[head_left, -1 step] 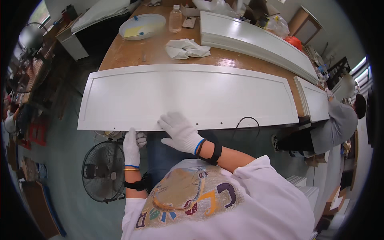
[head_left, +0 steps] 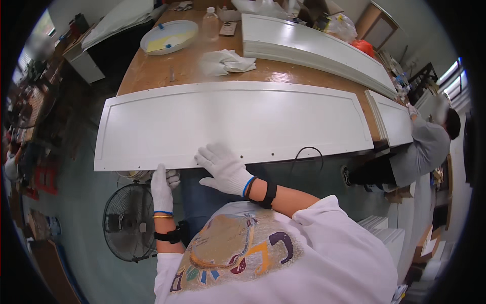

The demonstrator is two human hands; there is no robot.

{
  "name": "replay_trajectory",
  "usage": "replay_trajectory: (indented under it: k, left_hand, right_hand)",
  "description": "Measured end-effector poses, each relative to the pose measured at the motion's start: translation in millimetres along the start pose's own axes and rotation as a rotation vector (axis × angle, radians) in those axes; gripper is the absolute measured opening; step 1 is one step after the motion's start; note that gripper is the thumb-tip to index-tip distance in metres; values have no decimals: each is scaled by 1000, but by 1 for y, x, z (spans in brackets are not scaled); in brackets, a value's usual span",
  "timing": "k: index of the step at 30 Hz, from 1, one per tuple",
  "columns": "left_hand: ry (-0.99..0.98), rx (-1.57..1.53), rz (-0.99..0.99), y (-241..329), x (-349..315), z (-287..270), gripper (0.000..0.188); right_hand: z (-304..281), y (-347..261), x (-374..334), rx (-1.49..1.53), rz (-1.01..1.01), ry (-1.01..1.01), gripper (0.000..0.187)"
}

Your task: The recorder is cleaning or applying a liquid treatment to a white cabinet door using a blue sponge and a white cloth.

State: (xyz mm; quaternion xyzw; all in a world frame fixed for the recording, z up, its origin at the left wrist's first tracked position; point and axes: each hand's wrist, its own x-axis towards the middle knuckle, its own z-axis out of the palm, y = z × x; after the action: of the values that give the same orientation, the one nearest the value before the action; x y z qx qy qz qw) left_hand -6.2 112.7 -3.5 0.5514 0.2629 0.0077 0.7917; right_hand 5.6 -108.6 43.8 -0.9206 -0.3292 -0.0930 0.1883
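Note:
A long white panel [head_left: 228,121] with a raised border lies across the front of the wooden table, its near edge toward me and small dark holes along it. My right hand [head_left: 221,164], in a white knit glove, rests flat with fingers stretched on the panel's near edge. To its left, my gloved left hand [head_left: 163,187] is at the same edge, one finger pointing up against it and the others curled in. What those curled fingers hold, if anything, I cannot make out.
White panels [head_left: 314,50] are stacked at the back right; shorter ones [head_left: 392,119] lie nearer, beside a person in grey [head_left: 428,147]. A crumpled white cloth [head_left: 228,62], a bottle [head_left: 210,24] and a round tray [head_left: 190,31] are behind. A black fan [head_left: 129,223] stands lower left.
The view has swung slightly, so the table and panel appear a little farther left and tilted. Both hands stay at the panel's near edge in nearly the same pose.

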Motion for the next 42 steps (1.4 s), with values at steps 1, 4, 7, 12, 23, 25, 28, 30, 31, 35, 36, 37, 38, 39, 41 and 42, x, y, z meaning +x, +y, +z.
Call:
replay_trajectory:
  k: [1, 4, 7, 12, 23, 25, 28, 30, 31, 35, 36, 37, 38, 39, 41, 42]
  left_hand:
    - [18, -30, -13, 0, 2, 2, 30]
    - [55, -7, 36, -5, 9, 2, 28]
    - [-25, -22, 18, -13, 25, -8, 28]
    - [-12, -116, -36, -17, 28, -8, 31]
    - [-123, -326, -136, -17, 13, 34, 33]
    - [-206, -304, -149, -20, 19, 27, 35]
    - [-182, -261, -80, -17, 23, 30, 36]
    - [-141, -275, -64, -19, 26, 30, 36]
    - [-107, -287, -52, -20, 27, 30, 37]
    - [-214, -264, -32, -20, 30, 19, 35]
    - [-210, -266, -30, -22, 31, 18, 35]
    - [-165, -258, -32, -24, 33, 19, 34]
    - [-122, -250, -36, -25, 34, 21, 33]
    - [-122, -245, -42, -26, 34, 21, 33]
    - [-106, -314, -30, -28, 34, 21, 33]
    - [-91, -351, -20, -29, 32, 19, 33]
  right_hand:
    - [2, 7, -7, 5, 9, 22, 57]
    - [-8, 43, -37, -35, 119, -6, 51]
    - [-34, 84, -78, -183, 277, -29, 46]
    - [-84, 171, -172, -367, 615, 195, 41]
    - [-195, 305, -312, -380, 1831, 244, 68]
    - [-205, 327, -297, -441, 1778, 233, 68]
    - [-210, 365, -260, -469, 1669, 200, 70]
    - [-208, 393, -235, -337, 1559, 149, 72]
    - [-208, 405, -225, -336, 1553, 145, 72]
    - [-211, 444, -183, -301, 1567, -8, 73]
    - [-211, 451, -177, -326, 1606, -31, 73]
    - [-206, 458, -168, -326, 1604, -33, 73]
    - [-193, 464, -155, -373, 1604, 64, 74]
    - [-179, 463, -138, -418, 1605, 157, 74]
    - [-164, 433, -81, -349, 1365, -44, 74]
    - [-167, 407, -51, -239, 1113, -181, 69]
